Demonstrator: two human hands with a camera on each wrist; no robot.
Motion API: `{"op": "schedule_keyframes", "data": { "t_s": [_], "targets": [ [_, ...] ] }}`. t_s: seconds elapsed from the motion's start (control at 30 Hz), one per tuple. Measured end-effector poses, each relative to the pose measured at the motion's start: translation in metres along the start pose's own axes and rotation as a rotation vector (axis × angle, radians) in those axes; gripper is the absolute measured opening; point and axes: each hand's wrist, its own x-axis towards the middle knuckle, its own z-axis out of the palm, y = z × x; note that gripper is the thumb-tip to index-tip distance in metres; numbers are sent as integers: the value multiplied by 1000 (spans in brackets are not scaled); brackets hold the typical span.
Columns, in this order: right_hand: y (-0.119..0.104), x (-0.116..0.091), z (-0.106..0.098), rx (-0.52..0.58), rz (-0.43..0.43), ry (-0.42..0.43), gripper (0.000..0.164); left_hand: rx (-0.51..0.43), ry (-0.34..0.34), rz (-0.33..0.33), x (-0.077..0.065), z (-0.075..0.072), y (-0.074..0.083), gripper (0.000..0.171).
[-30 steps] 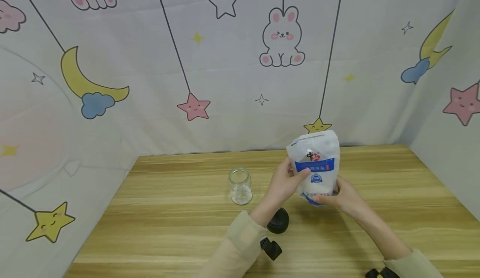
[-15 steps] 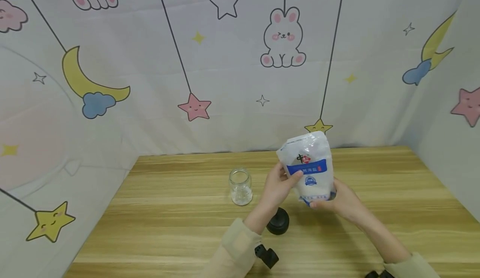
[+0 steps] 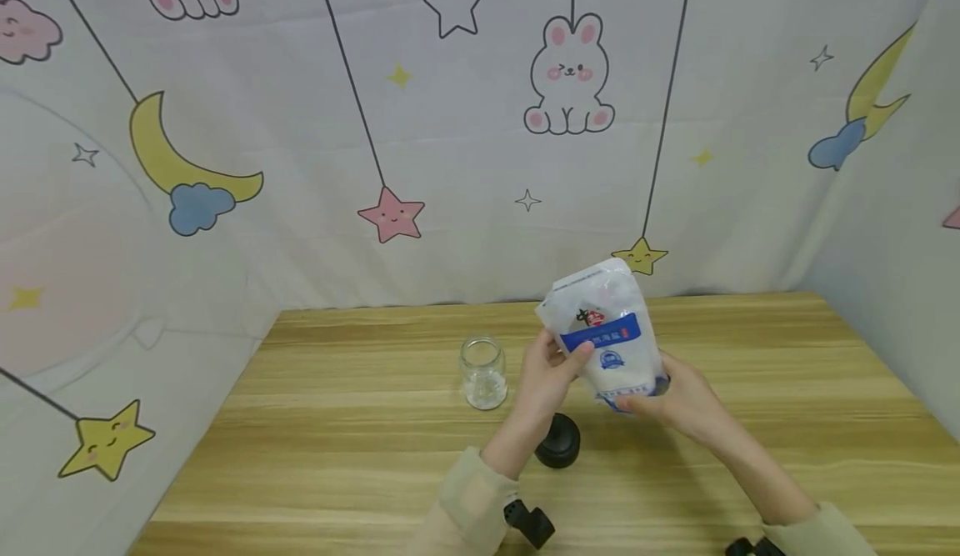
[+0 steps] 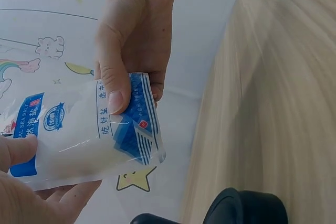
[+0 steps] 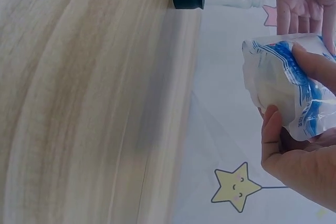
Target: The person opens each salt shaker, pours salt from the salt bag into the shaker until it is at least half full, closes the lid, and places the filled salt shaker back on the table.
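A white and blue plastic bag of sea salt is held up over the table, its top tilted to the left. My left hand grips its left side, thumb across the front. With my right hand I hold the lower right corner, thumb on the front near the bottom edge. In the left wrist view the right thumb presses on the blue bottom seam of the salt bag. To the left, a glass jar without a lid stands upright, with something clear or whitish low inside.
A round black lid with a knob lies on the wooden table, just right of my left forearm. A white printed curtain hangs behind the table's far edge and along both sides.
Both hands have carried the salt bag a little to the left, and its top leans further left. The jar and the black lid stay in place.
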Motion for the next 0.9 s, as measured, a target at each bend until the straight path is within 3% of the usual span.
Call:
{"op": "schedule_keyframes", "data": {
  "t_s": [0.23,0.5,0.9],
  "targets": [
    [-1,1,1,0,-1,6,73,-72,30,-6,-1,-1,-3,40],
    [-2,1,1,-8,-64,7,81,-146,59,-9,-1,-3,-9,41],
    [0,3,0,-107,-124,-23,84,-226,78,-42,-3,-7,-17,42]
  ]
}}
